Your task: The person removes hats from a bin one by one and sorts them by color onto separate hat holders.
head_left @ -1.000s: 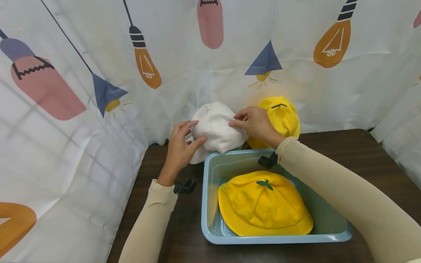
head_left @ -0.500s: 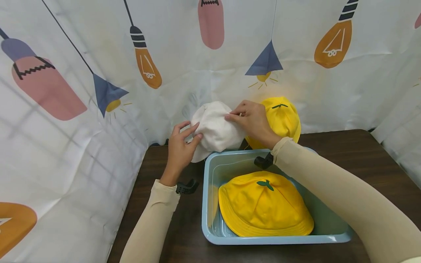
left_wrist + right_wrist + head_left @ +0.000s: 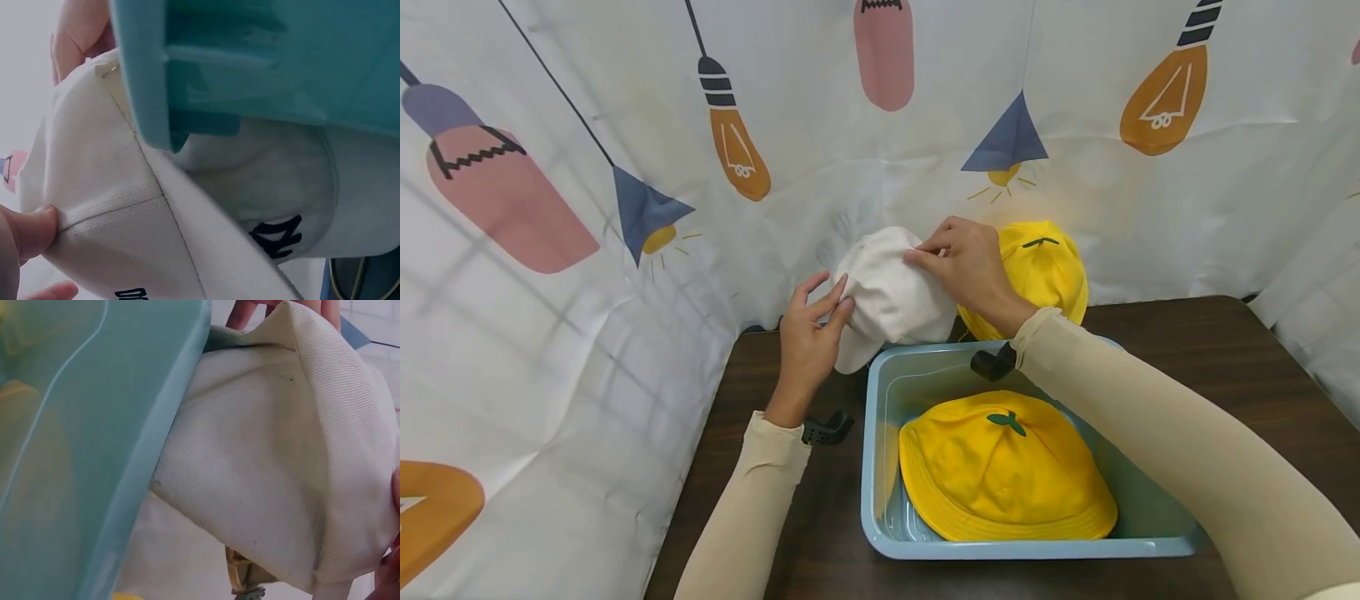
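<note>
A white cap leans at the back of the table, behind the tub, its brim toward the lower left. With thumb and finger my left hand pinches the cap's left side. My right hand pinches the upper right of its crown between thumb and fingertips. In the left wrist view the cap shows stitched seams, and another white cap with a dark letter logo lies behind it. The right wrist view shows the cap's white cloth folded near the tub's rim.
A light blue tub stands on the dark wooden table and holds a yellow hat with a green sprout. Another yellow hat leans behind my right hand. A patterned white curtain hangs close behind.
My right hand has slid left and a little up along the cap, whose crown now looks taller and smoother. My left hand has shifted slightly, its thumb and finger closer together.
</note>
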`<control>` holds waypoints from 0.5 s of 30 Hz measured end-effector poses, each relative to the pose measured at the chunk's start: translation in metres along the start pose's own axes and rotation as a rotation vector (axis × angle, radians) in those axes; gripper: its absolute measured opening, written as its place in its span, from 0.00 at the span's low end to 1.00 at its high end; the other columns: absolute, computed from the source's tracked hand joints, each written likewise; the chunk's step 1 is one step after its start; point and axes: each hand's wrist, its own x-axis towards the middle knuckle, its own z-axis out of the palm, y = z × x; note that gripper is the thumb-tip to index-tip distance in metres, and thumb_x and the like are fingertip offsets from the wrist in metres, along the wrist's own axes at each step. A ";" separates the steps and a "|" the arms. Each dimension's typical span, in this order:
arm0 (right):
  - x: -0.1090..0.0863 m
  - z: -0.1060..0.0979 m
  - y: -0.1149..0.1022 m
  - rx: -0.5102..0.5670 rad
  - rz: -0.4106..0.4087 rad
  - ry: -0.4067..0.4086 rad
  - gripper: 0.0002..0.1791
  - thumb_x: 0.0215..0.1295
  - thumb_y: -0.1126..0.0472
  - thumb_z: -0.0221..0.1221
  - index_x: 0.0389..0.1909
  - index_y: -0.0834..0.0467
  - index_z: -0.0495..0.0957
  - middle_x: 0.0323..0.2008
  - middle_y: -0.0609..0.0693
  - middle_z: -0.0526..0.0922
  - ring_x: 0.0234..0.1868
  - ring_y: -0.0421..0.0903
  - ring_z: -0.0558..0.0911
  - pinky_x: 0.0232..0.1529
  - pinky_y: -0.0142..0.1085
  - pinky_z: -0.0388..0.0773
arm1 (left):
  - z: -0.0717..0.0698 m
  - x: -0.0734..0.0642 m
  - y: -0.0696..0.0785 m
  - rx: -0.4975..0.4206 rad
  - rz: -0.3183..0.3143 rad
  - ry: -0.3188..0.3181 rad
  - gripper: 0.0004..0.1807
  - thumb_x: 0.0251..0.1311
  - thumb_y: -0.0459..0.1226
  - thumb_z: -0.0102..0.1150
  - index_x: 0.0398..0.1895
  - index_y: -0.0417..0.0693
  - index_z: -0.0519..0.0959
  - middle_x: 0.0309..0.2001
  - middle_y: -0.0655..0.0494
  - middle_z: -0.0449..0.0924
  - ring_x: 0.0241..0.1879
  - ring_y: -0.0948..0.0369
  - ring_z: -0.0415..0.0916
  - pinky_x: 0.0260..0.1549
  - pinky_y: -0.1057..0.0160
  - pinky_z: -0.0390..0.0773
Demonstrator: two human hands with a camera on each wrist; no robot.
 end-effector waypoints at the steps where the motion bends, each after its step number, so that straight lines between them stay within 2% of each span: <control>1: 0.000 -0.001 0.000 -0.006 0.007 -0.005 0.12 0.58 0.53 0.75 0.31 0.59 0.92 0.26 0.52 0.84 0.27 0.48 0.79 0.31 0.35 0.73 | 0.001 -0.001 0.000 -0.001 0.011 -0.002 0.19 0.68 0.41 0.65 0.62 0.55 0.81 0.69 0.47 0.73 0.61 0.48 0.76 0.40 0.53 0.80; 5: -0.003 -0.003 0.003 -0.008 0.028 -0.024 0.12 0.57 0.52 0.75 0.31 0.58 0.92 0.26 0.52 0.84 0.27 0.47 0.78 0.30 0.34 0.72 | 0.008 -0.007 -0.004 -0.034 0.041 -0.004 0.20 0.67 0.40 0.67 0.61 0.54 0.82 0.69 0.45 0.72 0.58 0.51 0.81 0.44 0.51 0.87; 10: -0.001 -0.002 0.004 0.000 -0.008 -0.016 0.11 0.58 0.53 0.75 0.32 0.57 0.92 0.27 0.51 0.84 0.28 0.47 0.78 0.31 0.33 0.73 | 0.012 -0.011 -0.004 -0.063 0.042 0.038 0.20 0.66 0.39 0.67 0.62 0.53 0.81 0.69 0.44 0.73 0.56 0.52 0.83 0.44 0.49 0.87; 13: 0.004 -0.002 -0.001 0.003 -0.039 -0.003 0.11 0.58 0.53 0.74 0.32 0.57 0.92 0.27 0.51 0.84 0.28 0.47 0.79 0.31 0.34 0.73 | 0.008 -0.009 -0.001 -0.046 0.035 0.070 0.20 0.68 0.41 0.66 0.62 0.54 0.81 0.70 0.49 0.74 0.60 0.52 0.81 0.43 0.56 0.87; 15: 0.008 -0.001 -0.004 0.009 -0.052 -0.003 0.11 0.58 0.53 0.74 0.33 0.57 0.92 0.27 0.51 0.84 0.28 0.47 0.78 0.31 0.34 0.73 | 0.006 -0.009 -0.001 -0.047 0.025 0.085 0.20 0.69 0.42 0.65 0.62 0.55 0.81 0.70 0.52 0.74 0.62 0.52 0.79 0.42 0.65 0.84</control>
